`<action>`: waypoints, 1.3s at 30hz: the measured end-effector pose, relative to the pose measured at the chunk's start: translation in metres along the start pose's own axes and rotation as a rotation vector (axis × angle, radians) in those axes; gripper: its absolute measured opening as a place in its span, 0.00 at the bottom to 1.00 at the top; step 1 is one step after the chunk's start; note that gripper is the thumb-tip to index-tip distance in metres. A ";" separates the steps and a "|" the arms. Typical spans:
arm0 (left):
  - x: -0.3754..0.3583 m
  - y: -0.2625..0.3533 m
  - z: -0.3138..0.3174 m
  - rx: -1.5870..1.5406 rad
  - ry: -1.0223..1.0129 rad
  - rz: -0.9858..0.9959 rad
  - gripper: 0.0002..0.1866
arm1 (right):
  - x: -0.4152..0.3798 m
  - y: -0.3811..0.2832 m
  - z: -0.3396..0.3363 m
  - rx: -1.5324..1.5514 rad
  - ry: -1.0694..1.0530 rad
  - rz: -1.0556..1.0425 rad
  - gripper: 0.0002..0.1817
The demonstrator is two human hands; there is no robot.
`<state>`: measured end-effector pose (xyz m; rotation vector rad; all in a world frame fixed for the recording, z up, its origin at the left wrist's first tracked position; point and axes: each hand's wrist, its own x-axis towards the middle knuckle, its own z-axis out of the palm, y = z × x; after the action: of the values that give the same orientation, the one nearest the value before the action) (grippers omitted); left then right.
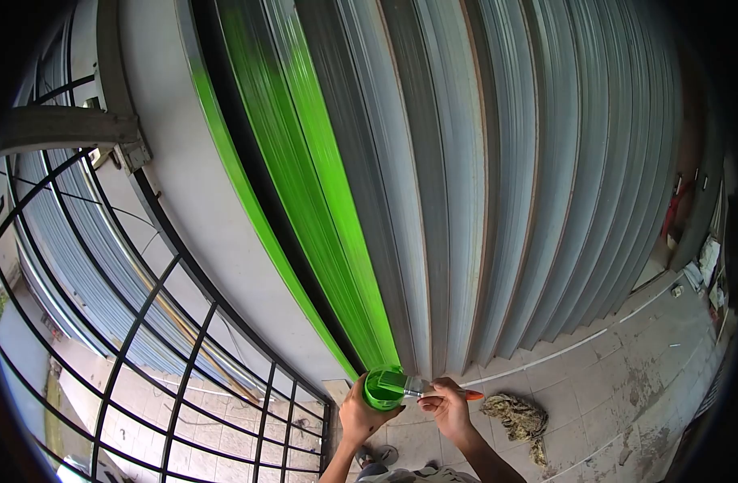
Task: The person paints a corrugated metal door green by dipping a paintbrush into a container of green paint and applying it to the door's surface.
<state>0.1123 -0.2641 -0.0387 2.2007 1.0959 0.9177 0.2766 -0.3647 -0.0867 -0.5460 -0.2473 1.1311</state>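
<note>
The left hand [361, 414] is wrapped around the side of a green paint container [383, 404], which it holds up in front of the body, at the foot of the green strips [295, 177] of a folded metal shutter [433, 161]. The right hand [451, 410] grips a brush [415, 387] near its ferrule, with the green bristles over the container's mouth (whether they dip into the paint I cannot tell). An overloaded brush could drip onto the tiled floor [578, 386] or onto the shoe [386, 456] below. Since only one hand seems to support the container, a slip of the fingers or a hard press of the brush on its rim could tip it and spill paint. The crumpled cloth [515, 417] on the floor, near the right arm's side, could catch a foot that steps sideways.
</note>
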 end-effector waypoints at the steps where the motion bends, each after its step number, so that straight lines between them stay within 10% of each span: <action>1: 0.004 0.003 0.001 -0.016 -0.003 0.007 0.46 | 0.003 0.002 0.001 0.000 -0.019 -0.054 0.07; 16: 0.096 -0.036 -0.015 -0.113 -0.062 0.101 0.50 | 0.072 0.014 0.044 -0.145 -0.094 -0.239 0.11; 32: 0.159 -0.118 -0.071 -0.216 -0.121 0.130 0.46 | 0.095 0.054 0.134 -1.728 -0.215 -0.910 0.24; 39: 0.179 -0.122 -0.070 -0.303 -0.042 0.135 0.45 | 0.132 0.037 0.159 -2.072 -0.623 -1.270 0.18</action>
<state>0.0812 -0.0396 -0.0165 2.0491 0.7401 1.0175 0.2300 -0.1883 0.0163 -1.4198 -2.0468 -0.6774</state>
